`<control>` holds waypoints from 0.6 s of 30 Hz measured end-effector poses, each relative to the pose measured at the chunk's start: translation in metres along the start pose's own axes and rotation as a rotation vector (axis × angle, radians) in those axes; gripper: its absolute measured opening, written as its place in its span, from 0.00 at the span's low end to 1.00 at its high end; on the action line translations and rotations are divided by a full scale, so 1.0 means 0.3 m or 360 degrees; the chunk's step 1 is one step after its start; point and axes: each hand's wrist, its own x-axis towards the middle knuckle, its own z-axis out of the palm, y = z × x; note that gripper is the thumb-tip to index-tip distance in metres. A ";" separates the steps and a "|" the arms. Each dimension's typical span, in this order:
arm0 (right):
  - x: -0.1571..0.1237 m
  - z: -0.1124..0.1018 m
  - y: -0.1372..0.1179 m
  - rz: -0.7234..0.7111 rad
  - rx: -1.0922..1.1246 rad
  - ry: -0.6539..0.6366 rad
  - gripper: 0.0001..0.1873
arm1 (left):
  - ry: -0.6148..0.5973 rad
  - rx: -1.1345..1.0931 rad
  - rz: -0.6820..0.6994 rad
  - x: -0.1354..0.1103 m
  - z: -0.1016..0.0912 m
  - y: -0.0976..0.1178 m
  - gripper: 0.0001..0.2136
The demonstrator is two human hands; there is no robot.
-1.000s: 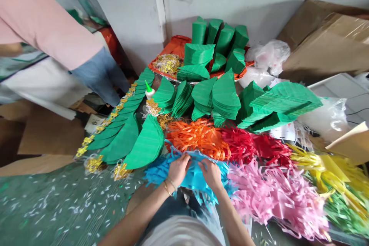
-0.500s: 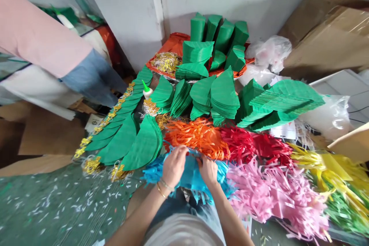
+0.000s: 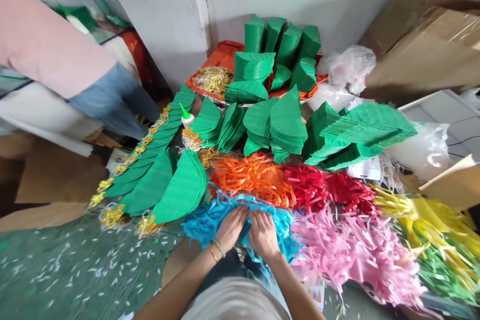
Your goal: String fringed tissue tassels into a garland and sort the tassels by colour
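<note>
As the left hand [image 3: 231, 229] and right hand [image 3: 263, 235] press half-curled on blue fringed paper [image 3: 202, 225], grip unclear, an orange-lined tray [image 3: 221, 57] at twelve o'clock holds gold paper curls [image 3: 212, 80] and green paper stacks [image 3: 253, 66].

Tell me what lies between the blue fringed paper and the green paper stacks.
In the head view, a heap of orange fringed paper lies there, just beyond the blue fringed paper.

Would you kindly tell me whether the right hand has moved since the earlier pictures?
Yes, slightly: the right hand has moved away from the pink paper fringe, toward the left hand.
</note>
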 end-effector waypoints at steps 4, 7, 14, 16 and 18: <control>-0.017 0.047 -0.001 -0.0093 -0.0052 0.0020 0.23 | 0.0015 -0.0003 0.0051 -0.018 0.007 -0.020 0.26; -0.014 0.072 0.024 -0.0139 -0.0119 0.0019 0.21 | 0.0034 0.0037 0.0056 -0.019 0.009 -0.025 0.28; -0.033 0.081 0.060 -0.0135 -0.0201 0.0003 0.21 | 0.0101 0.0110 -0.0018 0.005 0.003 -0.012 0.24; -0.047 0.072 0.061 -0.0120 -0.0188 0.0000 0.21 | 0.0117 0.0147 0.0000 -0.002 0.001 -0.017 0.23; -0.058 0.059 0.059 -0.0109 -0.0149 -0.0008 0.21 | 0.0120 0.0159 0.0026 -0.014 -0.002 -0.023 0.23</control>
